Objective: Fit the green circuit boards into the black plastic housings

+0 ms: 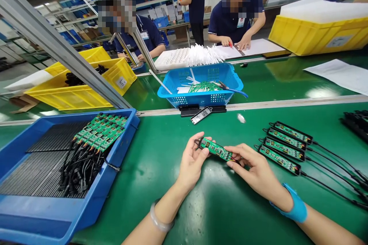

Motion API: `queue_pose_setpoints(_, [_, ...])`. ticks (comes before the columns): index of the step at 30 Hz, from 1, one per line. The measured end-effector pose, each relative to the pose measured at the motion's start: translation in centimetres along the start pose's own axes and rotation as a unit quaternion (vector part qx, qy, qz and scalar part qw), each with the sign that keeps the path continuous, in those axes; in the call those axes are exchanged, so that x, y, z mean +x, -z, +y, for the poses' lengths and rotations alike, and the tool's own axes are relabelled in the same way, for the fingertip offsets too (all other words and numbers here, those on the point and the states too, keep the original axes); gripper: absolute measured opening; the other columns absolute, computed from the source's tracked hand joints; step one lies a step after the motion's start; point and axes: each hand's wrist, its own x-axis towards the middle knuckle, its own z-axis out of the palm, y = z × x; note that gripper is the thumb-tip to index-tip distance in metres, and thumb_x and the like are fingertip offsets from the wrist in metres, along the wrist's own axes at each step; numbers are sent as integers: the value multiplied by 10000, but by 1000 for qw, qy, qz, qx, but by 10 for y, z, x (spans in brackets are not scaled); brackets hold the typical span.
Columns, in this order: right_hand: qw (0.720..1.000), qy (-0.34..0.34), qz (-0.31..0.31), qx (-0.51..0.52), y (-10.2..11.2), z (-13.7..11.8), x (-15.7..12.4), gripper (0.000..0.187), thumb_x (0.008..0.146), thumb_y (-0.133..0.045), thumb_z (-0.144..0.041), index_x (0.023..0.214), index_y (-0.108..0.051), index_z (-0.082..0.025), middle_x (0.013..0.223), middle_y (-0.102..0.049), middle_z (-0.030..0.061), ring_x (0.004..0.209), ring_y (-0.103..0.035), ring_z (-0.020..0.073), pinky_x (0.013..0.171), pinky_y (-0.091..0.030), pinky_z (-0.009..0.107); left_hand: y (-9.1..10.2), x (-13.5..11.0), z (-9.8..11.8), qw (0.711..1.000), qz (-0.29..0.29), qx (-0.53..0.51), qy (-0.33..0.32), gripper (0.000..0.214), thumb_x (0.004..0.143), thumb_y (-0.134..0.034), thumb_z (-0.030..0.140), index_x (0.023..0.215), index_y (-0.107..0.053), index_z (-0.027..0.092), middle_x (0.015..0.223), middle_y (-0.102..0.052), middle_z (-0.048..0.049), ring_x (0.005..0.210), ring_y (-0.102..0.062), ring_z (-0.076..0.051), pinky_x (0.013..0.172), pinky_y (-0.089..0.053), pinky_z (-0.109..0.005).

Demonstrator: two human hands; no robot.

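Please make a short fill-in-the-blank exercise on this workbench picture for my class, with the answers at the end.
1. The left hand and right hand hold a circuit board coloured ____.
2. The wristband is worn on the ____ wrist.
3. Right of the hands, the cased boards showing green number ____.
4. The tray holding cables stands to the person's ____.

Missing words: green; right; four; left.

The board (217, 150) in the hands (192, 162) is green, with red and yellow wires (236, 160). The desk (156, 149) beneath them is green. Left of the hands, a blue tray (113, 183) shows black strips (36, 174) in close parallel lines; beyond them, a lighter-blue basket (198, 99) has a grid of holes.
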Motion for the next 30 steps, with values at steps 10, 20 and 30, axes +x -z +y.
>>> queue_pose_setpoints(10, [997, 47, 15, -55, -1, 0, 1, 324, 868, -567, -263, 1190, -597, -271, 795, -528, 17, 691, -530, 160, 602, -462, 285, -6, -2, 3, 998, -53, -7, 34, 690, 810, -647, 297, 1364, -237, 260, 1187, -607, -105, 1015, -623, -216, 893, -502, -393])
queue_pose_setpoints(20, [980, -83, -125, 127, -11, -1, 3, 431, 911, -450, -373, 1310, -469, -211, 1059, -602, 82, 803, -591, 168, 624, -545, 275, -17, -7, -5, 999, 12, -13, 35, 740, 740, -716, 253, 1317, -254, 216, 888, -687, -42, 687, -653, -146, 639, -532, -264])
queue_pose_setpoints(30, [967, -159, -121, 158, -23, -6, 6, 427, 900, -427, -438, 1091, -617, -107, 677, -660, 46, 596, -636, 154, 564, -520, 259, -19, -4, -8, 999, 13, 0, 31, 738, 751, -706, 283, 1304, -225, 199, 866, -688, -53, 666, -653, -150, 612, -549, -276])
